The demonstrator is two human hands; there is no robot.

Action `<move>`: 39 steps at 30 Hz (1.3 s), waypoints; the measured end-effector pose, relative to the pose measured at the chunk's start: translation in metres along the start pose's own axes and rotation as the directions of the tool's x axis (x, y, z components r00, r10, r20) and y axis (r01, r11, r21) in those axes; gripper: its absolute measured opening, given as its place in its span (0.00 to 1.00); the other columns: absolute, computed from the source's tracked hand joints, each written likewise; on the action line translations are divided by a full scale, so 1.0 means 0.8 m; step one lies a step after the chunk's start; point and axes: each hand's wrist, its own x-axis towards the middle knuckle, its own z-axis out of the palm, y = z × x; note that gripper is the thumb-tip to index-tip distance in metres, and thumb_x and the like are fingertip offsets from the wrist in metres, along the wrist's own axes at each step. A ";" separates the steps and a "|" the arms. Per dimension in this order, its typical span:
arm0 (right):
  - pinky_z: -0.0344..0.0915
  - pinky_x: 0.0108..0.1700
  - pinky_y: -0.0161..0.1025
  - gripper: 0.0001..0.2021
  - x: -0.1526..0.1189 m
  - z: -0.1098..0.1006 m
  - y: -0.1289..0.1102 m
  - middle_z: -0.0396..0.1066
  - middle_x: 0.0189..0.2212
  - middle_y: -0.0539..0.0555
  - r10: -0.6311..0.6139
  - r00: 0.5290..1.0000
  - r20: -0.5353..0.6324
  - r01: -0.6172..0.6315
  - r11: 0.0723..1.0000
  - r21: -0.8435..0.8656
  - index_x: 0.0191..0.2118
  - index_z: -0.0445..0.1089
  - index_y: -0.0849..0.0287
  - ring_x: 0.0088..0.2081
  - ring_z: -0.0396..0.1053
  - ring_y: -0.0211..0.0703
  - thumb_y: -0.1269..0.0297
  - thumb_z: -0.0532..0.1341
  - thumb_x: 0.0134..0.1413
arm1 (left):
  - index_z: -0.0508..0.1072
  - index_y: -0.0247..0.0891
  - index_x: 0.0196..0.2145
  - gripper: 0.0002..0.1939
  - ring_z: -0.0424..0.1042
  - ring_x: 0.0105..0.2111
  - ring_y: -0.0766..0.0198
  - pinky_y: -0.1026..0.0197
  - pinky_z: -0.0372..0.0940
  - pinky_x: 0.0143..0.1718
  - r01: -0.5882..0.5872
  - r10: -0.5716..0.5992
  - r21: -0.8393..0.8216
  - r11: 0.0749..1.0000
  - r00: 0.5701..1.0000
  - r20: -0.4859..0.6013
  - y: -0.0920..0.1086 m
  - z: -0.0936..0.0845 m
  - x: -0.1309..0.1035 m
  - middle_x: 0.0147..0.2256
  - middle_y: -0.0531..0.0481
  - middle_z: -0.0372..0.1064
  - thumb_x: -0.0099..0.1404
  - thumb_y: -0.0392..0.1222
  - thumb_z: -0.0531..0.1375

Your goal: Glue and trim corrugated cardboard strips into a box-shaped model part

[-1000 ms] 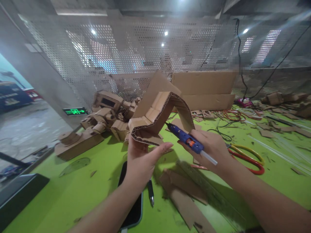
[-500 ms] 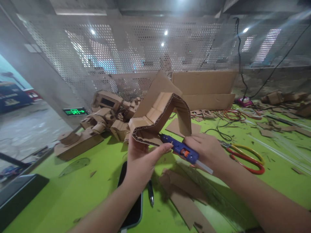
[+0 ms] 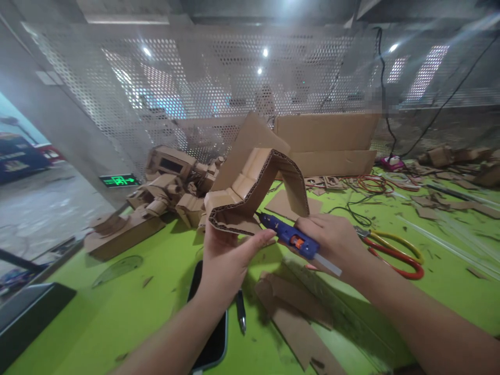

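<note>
My left hand [image 3: 226, 255] grips the lower end of a folded cardboard piece [image 3: 250, 177], a zigzag strip with its corrugated edge facing me. The thumb lies along the near side and the other fingers are partly hidden beneath the cardboard. In my right hand [image 3: 332, 237] is a blue hot glue gun [image 3: 289, 234] with an orange part inside and a clear glue stick [image 3: 328, 264] out of its back end. The gun's nozzle points left, at the inside of the cardboard's lower fold. Whether the nozzle touches the cardboard I cannot tell.
Red-and-yellow-handled pliers [image 3: 394, 255] lie right of my right hand. Below my hands are a phone [image 3: 213, 333], a pen [image 3: 241, 315] and cardboard strips [image 3: 292, 328]. Several cardboard models [image 3: 156, 192] stand at the left; a large cardboard sheet [image 3: 328, 138] stands at the back.
The glue gun's nozzle sits slightly further left and higher along the cardboard's lower fold. The whole view has shifted a little; both hands keep their hold.
</note>
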 end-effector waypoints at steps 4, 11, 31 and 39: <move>0.51 0.28 0.37 0.06 -0.001 0.001 0.000 0.69 0.22 0.49 0.125 0.989 -0.075 -0.128 0.991 -0.048 0.31 0.65 0.55 0.24 0.67 0.41 0.65 0.61 0.60 | 0.75 0.41 0.40 0.27 0.84 0.41 0.48 0.48 0.82 0.41 0.036 -0.036 -0.012 0.999 0.999 -0.002 0.002 0.001 -0.002 0.39 0.47 0.83 0.46 0.44 0.82; 0.53 0.30 0.38 0.09 -0.002 -0.004 0.001 0.76 0.27 0.53 0.246 0.957 -0.151 -0.255 0.966 -0.045 0.33 0.69 0.56 0.28 0.72 0.45 0.59 0.63 0.66 | 0.77 0.40 0.38 0.25 0.83 0.45 0.46 0.45 0.81 0.46 0.061 -0.061 -0.033 0.998 0.998 0.002 0.013 0.007 -0.004 0.41 0.45 0.81 0.46 0.45 0.82; 0.53 0.29 0.39 0.14 -0.001 -0.008 0.003 0.74 0.24 0.52 0.267 0.949 -0.170 -0.283 0.955 -0.082 0.31 0.69 0.55 0.26 0.70 0.44 0.55 0.62 0.68 | 0.78 0.41 0.44 0.28 0.82 0.44 0.49 0.45 0.78 0.49 0.092 -0.092 -0.015 0.996 0.996 0.008 0.003 0.001 -0.005 0.43 0.45 0.82 0.46 0.45 0.82; 0.49 0.29 0.38 0.10 -0.001 -0.008 0.005 0.73 0.24 0.50 0.151 0.987 0.047 -0.151 0.989 0.002 0.31 0.68 0.55 0.26 0.67 0.41 0.58 0.63 0.62 | 0.76 0.41 0.45 0.27 0.78 0.48 0.54 0.50 0.69 0.57 0.019 -0.046 -0.195 0.981 0.990 -0.136 -0.011 -0.018 0.043 0.47 0.47 0.80 0.51 0.45 0.80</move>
